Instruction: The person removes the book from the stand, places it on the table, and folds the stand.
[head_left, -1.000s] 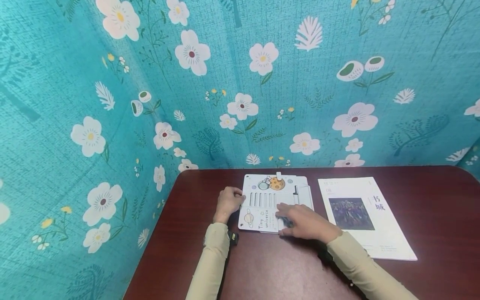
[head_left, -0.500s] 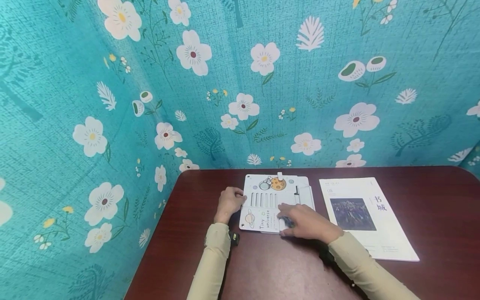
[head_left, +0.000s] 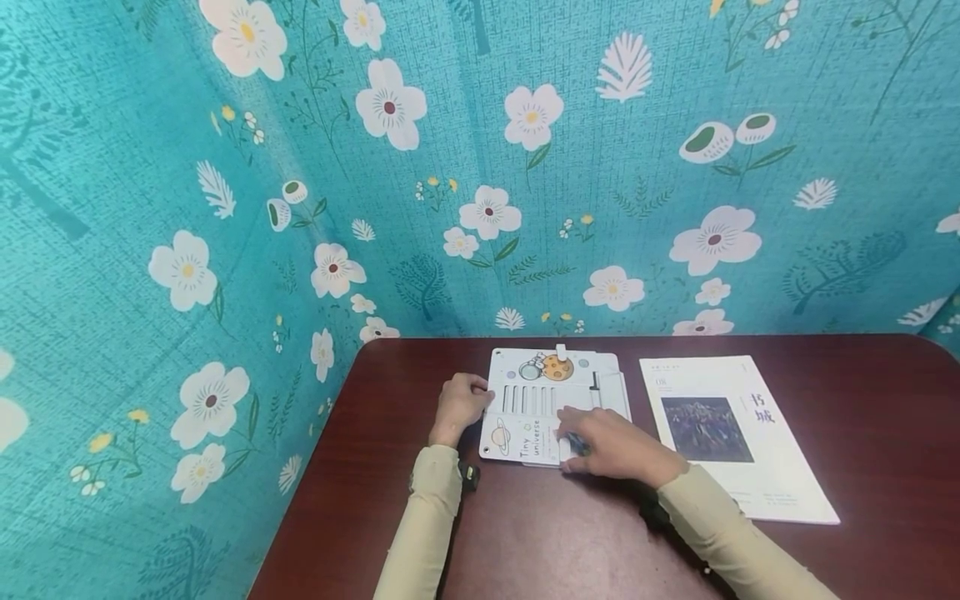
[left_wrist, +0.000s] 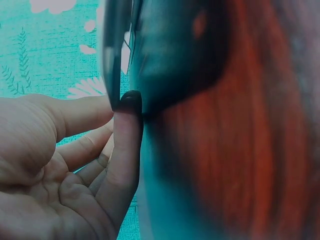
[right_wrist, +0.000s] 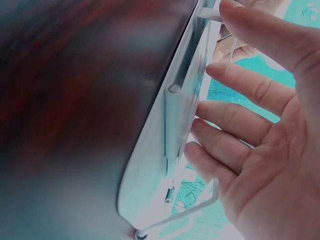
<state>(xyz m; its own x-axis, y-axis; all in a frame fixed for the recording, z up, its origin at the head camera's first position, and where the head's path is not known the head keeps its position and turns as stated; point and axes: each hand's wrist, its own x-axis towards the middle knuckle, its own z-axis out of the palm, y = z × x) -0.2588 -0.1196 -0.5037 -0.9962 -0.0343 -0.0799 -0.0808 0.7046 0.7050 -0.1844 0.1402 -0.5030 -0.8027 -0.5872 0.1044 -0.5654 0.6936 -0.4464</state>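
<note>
A white folding book stand [head_left: 525, 402] lies flat near the far edge of the table, printed with an astronaut, planets and "Tiny universe". My left hand [head_left: 456, 408] pinches its left edge between thumb and fingers; the left wrist view shows the plate's edge [left_wrist: 111, 55] at the thumb tip. Over the near right part of the stand, my right hand [head_left: 618, 443] reaches with extended fingers touching it. In the right wrist view the thumb tip meets a small white prong [right_wrist: 210, 14]. A second white bent prong [right_wrist: 190, 212] sticks out below.
A white magazine [head_left: 780, 479] with a dark picture lies to the right of the stand, partly behind the right forearm. The dark red table [head_left: 525, 542] meets a turquoise flowered cloth [head_left: 420, 208] at its back and left.
Both hands keep their places on the book stand. Everything shifts slightly to the right in the head view, as the camera turns a little.
</note>
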